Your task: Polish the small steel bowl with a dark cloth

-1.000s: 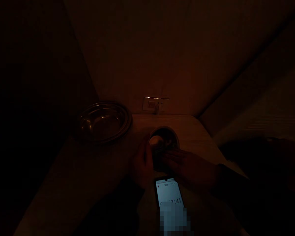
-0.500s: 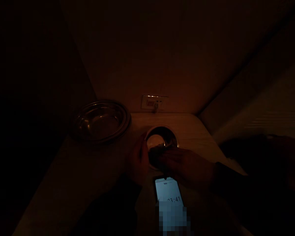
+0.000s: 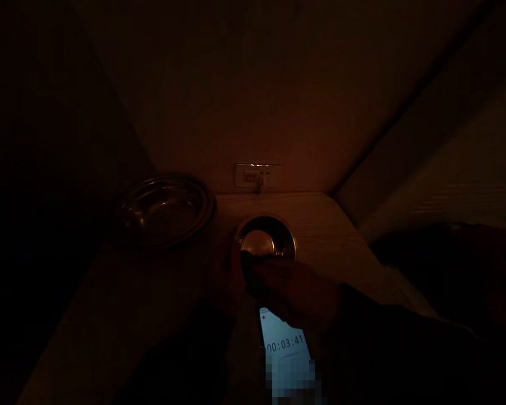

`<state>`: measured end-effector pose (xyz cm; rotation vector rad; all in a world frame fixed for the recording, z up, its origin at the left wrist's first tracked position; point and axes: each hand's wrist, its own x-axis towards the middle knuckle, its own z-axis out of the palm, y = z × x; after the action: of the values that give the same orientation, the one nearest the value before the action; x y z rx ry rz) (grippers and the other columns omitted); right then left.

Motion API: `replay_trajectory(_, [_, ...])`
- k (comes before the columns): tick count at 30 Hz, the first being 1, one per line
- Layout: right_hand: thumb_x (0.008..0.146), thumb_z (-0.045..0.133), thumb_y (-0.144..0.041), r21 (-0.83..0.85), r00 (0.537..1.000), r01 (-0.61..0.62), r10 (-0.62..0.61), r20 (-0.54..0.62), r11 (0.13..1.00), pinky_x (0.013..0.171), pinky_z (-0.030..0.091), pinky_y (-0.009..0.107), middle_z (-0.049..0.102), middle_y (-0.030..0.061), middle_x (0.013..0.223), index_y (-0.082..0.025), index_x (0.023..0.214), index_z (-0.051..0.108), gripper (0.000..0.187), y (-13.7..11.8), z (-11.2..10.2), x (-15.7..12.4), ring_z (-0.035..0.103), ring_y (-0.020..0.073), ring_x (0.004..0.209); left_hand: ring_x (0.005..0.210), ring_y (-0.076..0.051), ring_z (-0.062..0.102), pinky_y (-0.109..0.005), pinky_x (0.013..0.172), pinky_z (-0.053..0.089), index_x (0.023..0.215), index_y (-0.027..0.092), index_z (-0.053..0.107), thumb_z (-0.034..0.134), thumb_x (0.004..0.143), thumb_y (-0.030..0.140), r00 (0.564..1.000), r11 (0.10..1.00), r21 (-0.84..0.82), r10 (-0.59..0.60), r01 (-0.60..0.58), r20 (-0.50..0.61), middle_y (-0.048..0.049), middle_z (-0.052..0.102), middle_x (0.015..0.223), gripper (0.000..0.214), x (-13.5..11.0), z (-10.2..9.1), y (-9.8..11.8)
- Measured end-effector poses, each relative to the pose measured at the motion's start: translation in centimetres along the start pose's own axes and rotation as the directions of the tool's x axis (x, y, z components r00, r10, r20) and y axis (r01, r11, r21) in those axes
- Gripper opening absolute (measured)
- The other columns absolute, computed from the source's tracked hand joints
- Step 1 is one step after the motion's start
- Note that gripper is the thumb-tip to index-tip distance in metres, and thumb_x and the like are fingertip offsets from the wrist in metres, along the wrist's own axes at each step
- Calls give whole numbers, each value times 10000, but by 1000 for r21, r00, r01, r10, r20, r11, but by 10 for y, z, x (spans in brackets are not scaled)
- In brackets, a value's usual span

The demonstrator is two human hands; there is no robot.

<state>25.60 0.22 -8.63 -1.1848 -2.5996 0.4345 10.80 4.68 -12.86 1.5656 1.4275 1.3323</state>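
Behind everything, from ten o'clock round to two, rises a dim brownish wall [image 3: 257,107]. Below it spreads a light wood-grained table [image 3: 324,228], its near part lost in shadow. At three o'clock a dark form [image 3: 421,247] shows beside the table's edge, too dim to make out. Dark sleeves come in, the right sleeve [image 3: 383,323] from four o'clock, the left sleeve [image 3: 177,349] from seven. A wide, shiny metal basin [image 3: 164,216] sits on the table at ten o'clock from the hands.

The smaller metal bowl [image 3: 259,242] is at the centre, just above the hands, mouth facing up and toward the viewer; whether its base touches the table I cannot tell. The right hand [image 3: 297,284] reaches across its near side at five o'clock, fingers close together and nearly straight, pressing a dark greenish cloth [image 3: 253,275] to the rim at seven. The left hand [image 3: 225,278] holds the bowl's outer wall at eight o'clock, fingers curved along it, too dark to count.

At six o'clock, partly under the right hand, a lit phone [image 3: 284,337] reads 00:03:41, its lower part pixelated. At twelve, a socket plate [image 3: 257,170] carries a reddish switch [image 3: 250,178] and, just right of that, a plug [image 3: 260,183]
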Motion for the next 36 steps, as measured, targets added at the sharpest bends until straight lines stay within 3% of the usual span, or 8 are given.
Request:
replay_trajectory(4, [854, 490, -185, -221, 992, 59, -31, 126, 974, 941, 411, 446, 591, 185, 1193, -70, 1237, 493, 400, 12, -17, -12, 538, 265, 1094, 1088, -202, 602, -310, 920, 483, 1158, 169, 608, 380, 899, 358, 999, 1000, -4, -2, 2, 40, -88, 654, 1168, 394, 4, 0, 0])
replay_trajectory(7, [845, 500, -207, -191, 988, 65, -36, 148, 979, 968, 389, 438, 605, 174, 1167, -76, 1223, 508, 401, 12, -21, -11, 531, 256, 1099, 1056, -196, 619, -304, 900, 493, 1146, 157, 611, 366, 903, 342, 999, 1000, -14, -21, 21, 27, -92, 666, 1142, 391, 5, 1, 3])
replay_trajectory(15, [890, 454, -210, 116, 994, -61, 71, -82, 991, 994, 385, 347, 565, 153, 1201, -88, 1240, 454, 371, -11, 6, 15, 471, 210, 1157, 1055, -192, 619, -292, 896, 489, 1135, 155, 610, 367, 893, 308, 999, 999, 52, 15, -13, -46, -90, 667, 1141, 375, 3, -1, 4])
replay_trajectory(22, [871, 494, -236, -252, 999, 46, -37, 40, 967, 926, 425, 441, 607, 180, 1171, -79, 1260, 474, 420, 10, -5, -5, 544, 259, 1082, 1068, -197, 610, -304, 913, 481, 1115, 181, 627, 401, 887, 345, 999, 999, -47, -7, 8, 31, -71, 673, 1132, 360, 12, -4, -1])
replay_trajectory(25, [867, 487, -193, -306, 996, 74, -54, 73, 949, 930, 424, 429, 611, 179, 1164, -80, 1237, 497, 387, 13, -10, -7, 555, 248, 1071, 1056, -195, 615, -315, 918, 479, 1121, 177, 621, 398, 891, 360, 999, 997, -73, -20, 23, 36, -73, 672, 1132, 369, 14, -2, -1])
replay_trajectory(29, [858, 501, -202, -170, 997, 58, -48, 60, 984, 952, 416, 425, 592, 180, 1190, -74, 1242, 477, 405, 4, -5, 6, 515, 253, 1120, 1058, -188, 614, -303, 917, 479, 1120, 169, 621, 382, 898, 343, 1000, 998, -65, -10, 10, 6, -74, 672, 1132, 370, 13, 0, 2])
replay_trajectory(33, [891, 450, -215, 33, 999, -17, 19, -44, 999, 974, 409, 383, 565, 152, 1232, -84, 1270, 434, 401, -6, 5, 20, 495, 223, 1132, 1032, -188, 628, -291, 883, 496, 1119, 188, 625, 377, 899, 333, 1000, 1000, -9, -13, 13, -18, -64, 684, 1107, 362, 12, -2, 3])
replay_trajectory(36, [896, 461, -244, -9, 997, -10, 9, -72, 1000, 981, 403, 378, 566, 145, 1239, -81, 1299, 416, 436, -2, 8, 19, 493, 227, 1141, 1041, -189, 623, -280, 881, 495, 1102, 210, 636, 392, 892, 346, 1000, 1000, 2, 9, -9, -27, -51, 688, 1101, 350, 12, -6, 1])
